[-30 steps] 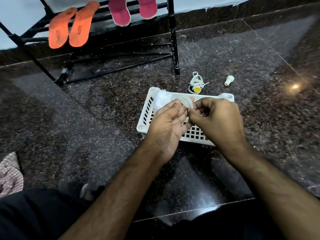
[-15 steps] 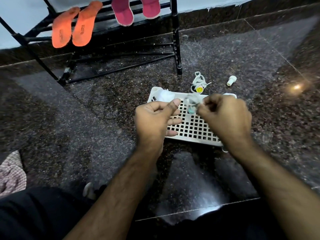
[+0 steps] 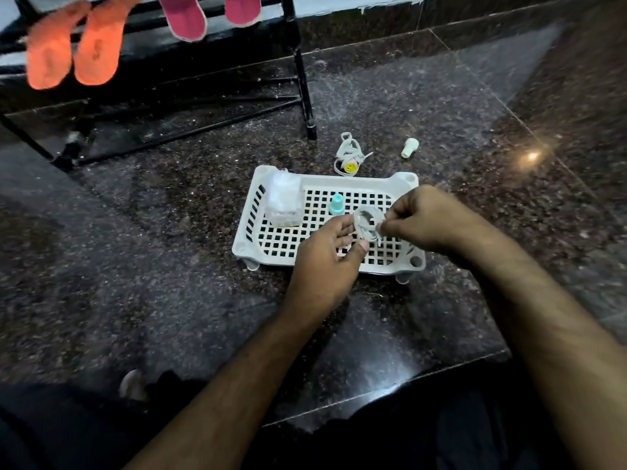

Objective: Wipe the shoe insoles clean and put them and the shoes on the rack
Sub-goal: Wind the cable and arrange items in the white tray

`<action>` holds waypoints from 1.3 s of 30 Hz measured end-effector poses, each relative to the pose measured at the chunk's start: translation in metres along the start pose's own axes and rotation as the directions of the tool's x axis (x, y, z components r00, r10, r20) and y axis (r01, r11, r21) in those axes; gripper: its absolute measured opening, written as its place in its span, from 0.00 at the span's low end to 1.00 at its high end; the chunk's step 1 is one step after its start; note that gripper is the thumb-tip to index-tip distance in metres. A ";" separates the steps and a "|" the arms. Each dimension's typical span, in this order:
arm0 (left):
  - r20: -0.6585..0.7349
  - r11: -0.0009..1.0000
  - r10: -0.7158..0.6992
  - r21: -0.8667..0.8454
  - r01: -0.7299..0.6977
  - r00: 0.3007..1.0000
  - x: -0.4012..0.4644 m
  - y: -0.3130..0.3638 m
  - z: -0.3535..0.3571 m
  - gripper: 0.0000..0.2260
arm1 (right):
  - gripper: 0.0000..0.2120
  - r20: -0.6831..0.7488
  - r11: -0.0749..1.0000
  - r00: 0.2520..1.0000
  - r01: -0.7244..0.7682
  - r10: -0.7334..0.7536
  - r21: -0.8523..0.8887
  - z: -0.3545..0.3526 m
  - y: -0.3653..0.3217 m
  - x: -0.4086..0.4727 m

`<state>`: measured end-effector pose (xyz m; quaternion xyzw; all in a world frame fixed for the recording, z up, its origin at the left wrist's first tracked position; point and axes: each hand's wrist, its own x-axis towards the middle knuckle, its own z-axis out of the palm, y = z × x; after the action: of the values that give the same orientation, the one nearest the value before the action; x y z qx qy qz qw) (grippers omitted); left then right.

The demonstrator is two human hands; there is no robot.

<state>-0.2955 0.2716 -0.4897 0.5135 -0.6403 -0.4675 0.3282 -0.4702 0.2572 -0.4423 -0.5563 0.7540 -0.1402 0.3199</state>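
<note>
Head view, dark speckled stone floor [image 3: 142,239].

Centre of frame: white perforated tray [image 3: 324,262] on the floor. In its upper left corner, a clear packet [image 3: 284,200] of white material. A small teal-capped bottle [image 3: 336,204] stands near the tray's middle.

Both hands over the tray. Left hand [image 3: 327,262] half open, fingers loosely curled, fingertips touching a pale coiled loop [image 3: 368,223], likely a lace or cord; too blurred to tell which. Right hand [image 3: 429,220] pinches the loop's right side between thumb and fingers.

Just above the tray on the floor: a bundle of white lace with a yellow smiley tag [image 3: 349,156]. To its right, a small white cap-like piece [image 3: 409,148].

Upper left of frame: black rack [image 3: 298,62]. Two orange insoles [image 3: 73,45] lie side by side on it, hanging over the front bar. Right of them, two pink insoles [image 3: 207,11], tops cut off by the frame edge.

Bottom of frame: dark clothing.
</note>
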 end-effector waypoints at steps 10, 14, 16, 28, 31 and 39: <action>0.132 0.880 0.145 0.436 -0.188 0.981 -0.006 -0.014 0.008 0.22 | 0.15 -0.007 0.884 0.996 -0.078 0.085 -0.462 0.015 -0.002 0.005; 0.252 0.797 0.154 0.540 -0.271 0.955 -0.009 -0.018 0.013 0.24 | 0.13 -0.125 0.864 0.992 -0.044 -0.021 -0.501 0.013 -0.003 0.002; 0.271 0.776 0.158 0.561 -0.289 0.950 -0.010 -0.020 0.014 0.25 | 0.12 -0.185 0.863 0.981 -0.037 -0.066 -0.504 0.010 -0.004 0.000; -0.018 0.839 0.250 0.504 -0.207 0.968 0.030 0.018 -0.018 0.19 | 0.09 -0.388 0.941 0.896 0.085 -0.216 -0.328 0.014 -0.007 0.011; -0.070 0.855 0.263 0.479 -0.199 0.962 0.058 0.025 -0.019 0.18 | 0.09 -0.406 0.933 0.876 0.122 -0.262 -0.339 0.013 -0.013 0.022; -0.136 0.837 0.285 0.517 -0.177 0.949 0.106 0.008 -0.034 0.17 | 0.10 -0.275 0.854 0.894 0.190 -0.355 -0.485 0.005 -0.036 0.114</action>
<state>-0.2944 0.1607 -0.4769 0.5450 -0.7588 -0.1867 0.3039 -0.4604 0.1399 -0.4632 -0.6826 0.7228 -0.1063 0.0192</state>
